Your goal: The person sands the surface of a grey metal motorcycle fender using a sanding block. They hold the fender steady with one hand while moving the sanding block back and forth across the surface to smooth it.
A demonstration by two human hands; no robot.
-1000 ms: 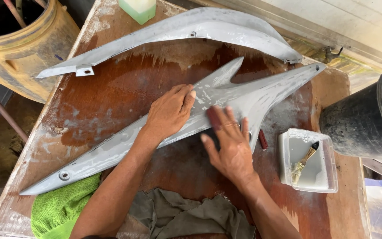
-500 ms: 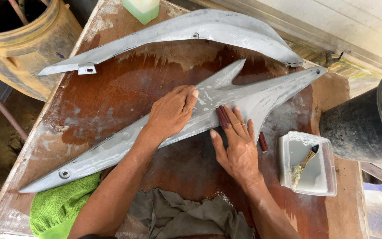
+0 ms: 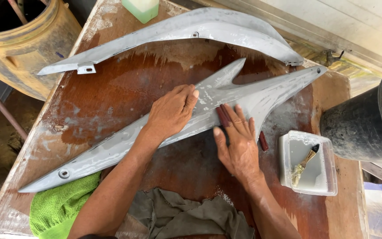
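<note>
Long grey panel [image 3: 124, 148] lies across the wet brown tabletop [image 3: 111, 93], long axis running from lower left up to the forked end at upper right; both hands sit at its middle, neither nearer than the other. Left hand [image 3: 171, 113] rests flat on the panel, fingers together, pinning it; right hand [image 3: 239, 146] is spread, fingertips pressing a small dark reddish sanding piece [image 3: 223, 116] against the panel's lower edge; a second grey panel [image 3: 208, 28] lies beyond, well apart.
</note>
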